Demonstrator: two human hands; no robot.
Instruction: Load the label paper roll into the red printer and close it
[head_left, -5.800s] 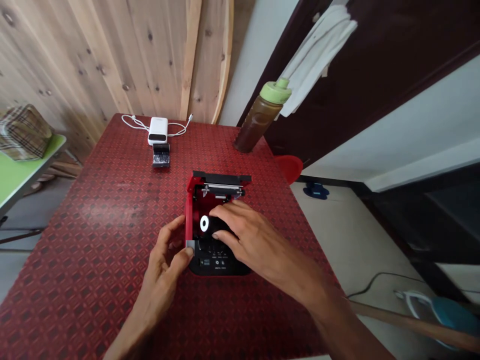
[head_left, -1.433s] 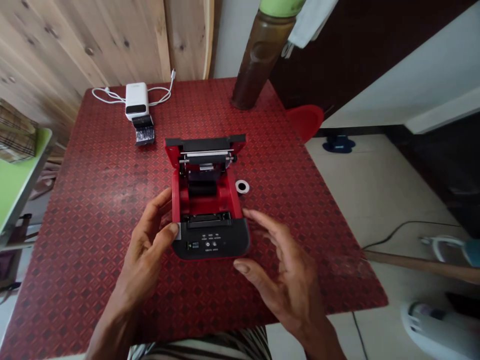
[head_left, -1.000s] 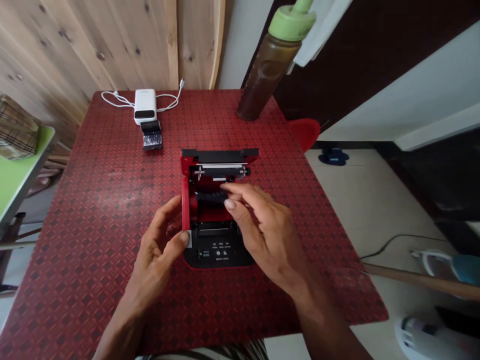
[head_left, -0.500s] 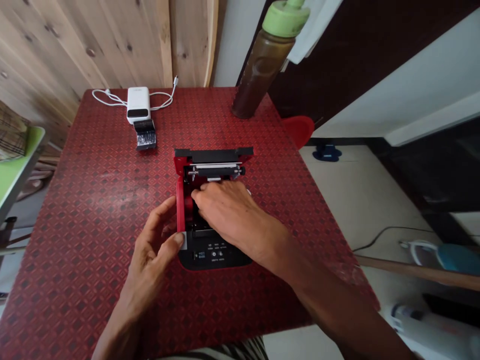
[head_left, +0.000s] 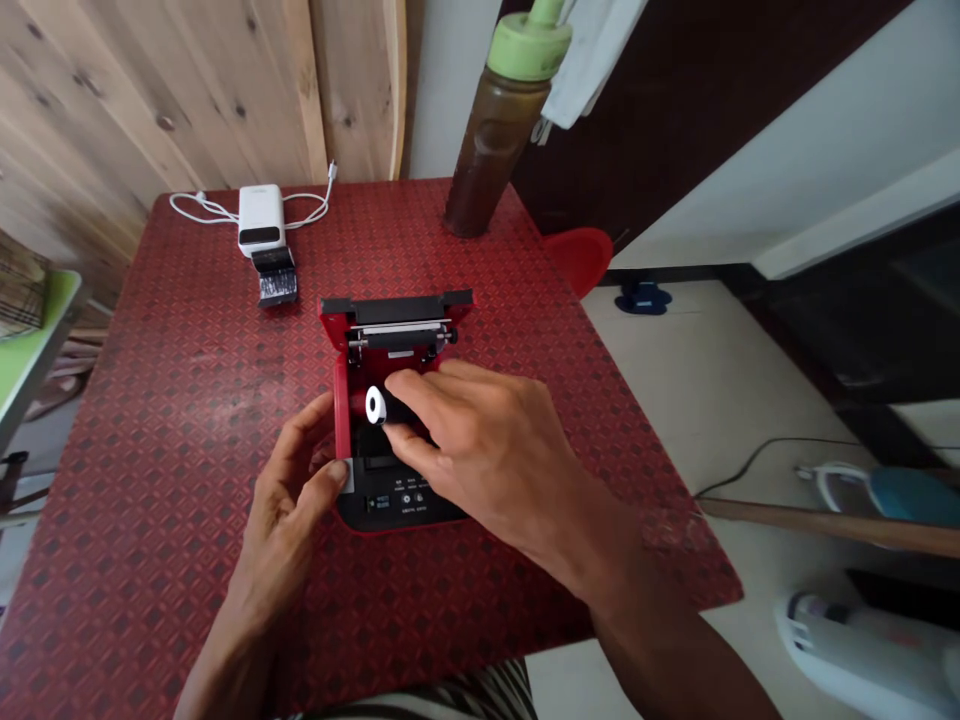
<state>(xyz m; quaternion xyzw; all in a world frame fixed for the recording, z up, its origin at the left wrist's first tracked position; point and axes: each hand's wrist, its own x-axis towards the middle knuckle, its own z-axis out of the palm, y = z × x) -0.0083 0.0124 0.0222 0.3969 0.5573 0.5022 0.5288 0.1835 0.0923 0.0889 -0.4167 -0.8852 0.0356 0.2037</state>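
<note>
A small red-and-black printer [head_left: 405, 515] sits on the table with its lid [head_left: 397, 308] tipped up at the back, showing a roller on the lid's inner side. My left hand [head_left: 289, 505] grips the printer's left side, thumb on the front corner and fingers along the outer wall. Between the thumb and fingers of my right hand [head_left: 480, 430] is a small paper roll [head_left: 376, 405], with a white ring-shaped end and a dark outer side. The roll is over the open paper bay, tilted, its right part hidden by my fingers.
On the red patterned table [head_left: 202, 400], a white power bank [head_left: 261, 215] with a white cable stands at the back left, a crumpled dark wrapper [head_left: 276, 278] by it. A tall brown bottle [head_left: 495, 140] with a green cap stands at the back edge. A red stool [head_left: 585, 255] is beyond.
My right hand has lifted out of the printer's bay and shifted right, and the roll now shows in its fingers. My left hand keeps its grip. The whole view has shifted slightly.
</note>
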